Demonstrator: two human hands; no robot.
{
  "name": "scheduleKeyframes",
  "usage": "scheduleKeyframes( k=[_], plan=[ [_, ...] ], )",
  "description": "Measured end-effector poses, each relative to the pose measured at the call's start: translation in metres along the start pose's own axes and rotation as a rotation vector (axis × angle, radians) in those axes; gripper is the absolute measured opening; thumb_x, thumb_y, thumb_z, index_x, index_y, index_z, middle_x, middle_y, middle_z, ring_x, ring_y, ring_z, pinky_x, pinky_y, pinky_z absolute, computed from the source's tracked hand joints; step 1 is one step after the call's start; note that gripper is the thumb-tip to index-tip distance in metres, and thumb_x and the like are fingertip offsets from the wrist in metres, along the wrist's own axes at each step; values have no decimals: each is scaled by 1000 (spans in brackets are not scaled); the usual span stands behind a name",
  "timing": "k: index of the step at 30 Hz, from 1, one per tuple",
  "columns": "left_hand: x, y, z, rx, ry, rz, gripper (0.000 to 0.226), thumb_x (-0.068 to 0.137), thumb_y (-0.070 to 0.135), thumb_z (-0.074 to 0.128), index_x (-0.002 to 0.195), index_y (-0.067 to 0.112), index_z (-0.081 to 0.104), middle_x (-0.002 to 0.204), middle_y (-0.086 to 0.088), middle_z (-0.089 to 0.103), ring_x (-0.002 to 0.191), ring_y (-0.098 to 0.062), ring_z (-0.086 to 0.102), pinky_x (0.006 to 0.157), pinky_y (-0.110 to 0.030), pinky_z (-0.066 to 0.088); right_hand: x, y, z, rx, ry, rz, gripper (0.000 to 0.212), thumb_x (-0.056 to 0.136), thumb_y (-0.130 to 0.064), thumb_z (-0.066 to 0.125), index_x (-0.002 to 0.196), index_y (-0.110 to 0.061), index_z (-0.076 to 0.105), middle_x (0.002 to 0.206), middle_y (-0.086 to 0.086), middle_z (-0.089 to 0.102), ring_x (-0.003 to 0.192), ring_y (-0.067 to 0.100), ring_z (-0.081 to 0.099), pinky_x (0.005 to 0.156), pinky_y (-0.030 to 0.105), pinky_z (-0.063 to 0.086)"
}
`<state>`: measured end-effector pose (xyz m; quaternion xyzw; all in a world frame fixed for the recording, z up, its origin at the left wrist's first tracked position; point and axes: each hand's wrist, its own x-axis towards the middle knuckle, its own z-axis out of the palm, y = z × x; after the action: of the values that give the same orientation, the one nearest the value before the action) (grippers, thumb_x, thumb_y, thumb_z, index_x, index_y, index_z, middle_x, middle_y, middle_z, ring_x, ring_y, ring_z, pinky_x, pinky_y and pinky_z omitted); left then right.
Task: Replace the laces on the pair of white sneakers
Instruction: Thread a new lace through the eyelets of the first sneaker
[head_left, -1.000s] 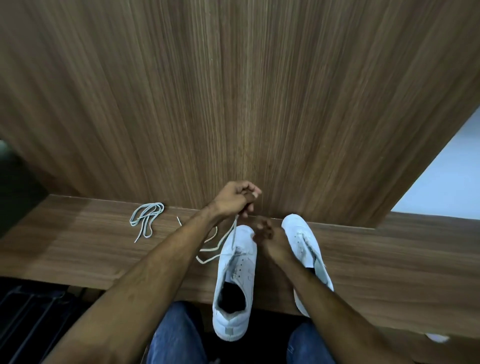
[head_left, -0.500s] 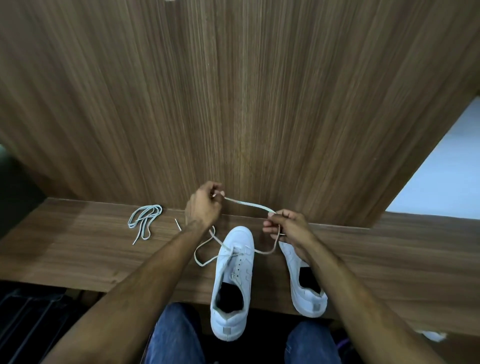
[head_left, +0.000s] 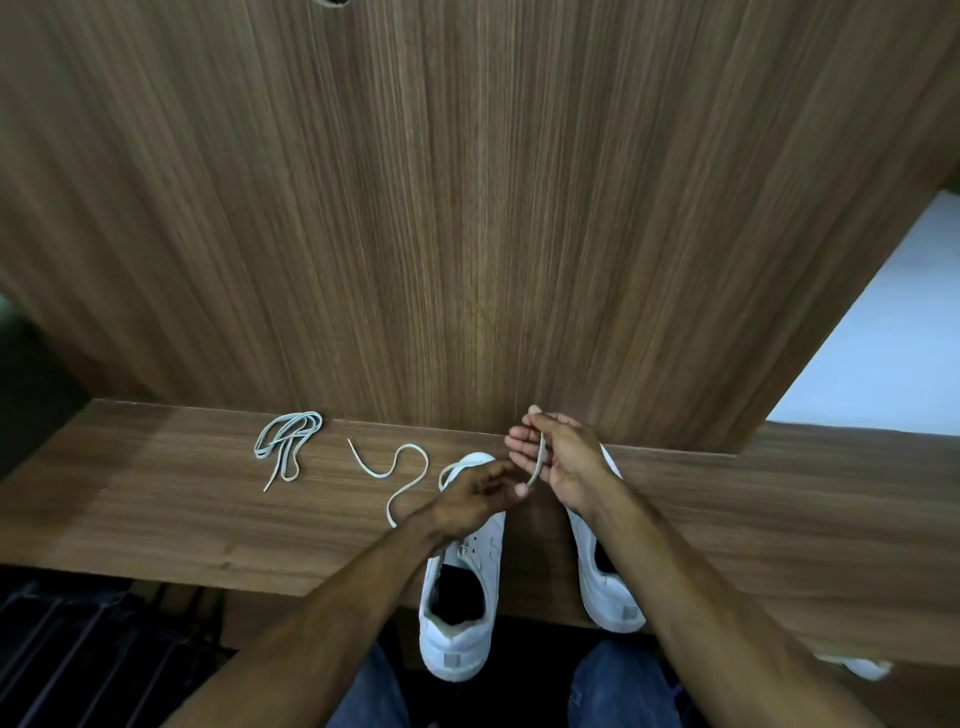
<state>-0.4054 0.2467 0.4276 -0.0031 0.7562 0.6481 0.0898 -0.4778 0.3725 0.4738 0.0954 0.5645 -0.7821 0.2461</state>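
Risk: lace (head_left: 538, 462), pinched between left hand (head_left: 475, 499) and right hand (head_left: 563, 462) above left sneaker (head_left: 467, 597), slipping (slack tail trailing left), losing the eyelet.

A single head-worn view looks forward and down (wide-angle, close over the forearms) onto a wooden ledge (head_left: 156, 519).

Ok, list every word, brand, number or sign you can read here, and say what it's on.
None can be read.
Left sneaker: grey heel tab, no lettering legible.
Right sneaker: grey heel tab, likewise blank or too blurred to tell.
Laces, wooden bench and panel: no print visible.
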Motion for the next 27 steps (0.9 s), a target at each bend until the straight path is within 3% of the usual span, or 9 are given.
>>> scheduleKeyframes(
  k=[3,7,10,13,16,18,22,25,27],
  plan=[
    [2,3,-10,62,12,9,8,94,3,55,95,3,63,86,-2,63,78,5,58,78,-13,46,1,5,2,6,-8,2,8,94,-16,60,93,-7,61,84,12,68,84,25,70,77,36,59],
    [1,-9,-33,94,67,-33,16,94,1,55,81,7,63,72,-2,67,67,-2,65,73,-18,51,7,3,-6,28,59,-28,10,93,-17,61,97,-8,63,85,11,70,88,24,71,78,36,58],
    [-3,-17,-44,45,109,-56,14,94,0,55,87,7,65,76,-2,67,72,-7,65,79,-26,52,9,1,-14,27,73,-20,14,93,-15,61,103,-6,63,85,11,69,88,24,70,78,36,58],
    [-2,-17,-41,57,120,-39,10,93,2,59,99,4,66,85,2,66,81,-5,61,79,-19,50,5,10,-9,27,42,26,15,92,-11,60,106,-5,63,86,12,69,89,26,70,77,36,58],
    [1,-16,-22,89,30,-21,24,93,13,60,113,0,64,100,-2,66,95,-7,58,86,-21,47,2,19,5,64,3,61,8,92,-10,59,99,-7,62,85,13,68,87,27,69,80,37,57],
    [0,-17,-11,127,13,-11,26,97,12,54,110,-9,62,100,-6,62,97,-9,54,85,-16,44,3,23,13,81,-6,65,3,92,-10,59,94,-8,61,84,13,68,85,26,69,80,37,56],
    [-7,-19,-11,162,67,-51,31,101,11,44,92,-11,62,76,-2,63,71,0,58,68,-10,41,5,18,2,82,19,36,10,92,-10,60,101,-8,62,88,12,68,85,24,69,72,33,57],
    [-12,-23,-31,-17,132,-94,30,103,10,38,79,2,54,61,-5,68,58,-10,65,66,-30,48,9,16,-14,31,48,39,12,93,-11,60,105,-8,62,91,10,68,86,22,68,74,32,56],
    [-16,-24,-43,-39,179,-135,33,101,21,44,71,9,49,50,-6,60,46,-14,60,56,-31,43,9,19,-23,-48,68,41,10,94,-15,61,101,-8,63,84,8,67,84,21,69,76,31,56]
  ],
)
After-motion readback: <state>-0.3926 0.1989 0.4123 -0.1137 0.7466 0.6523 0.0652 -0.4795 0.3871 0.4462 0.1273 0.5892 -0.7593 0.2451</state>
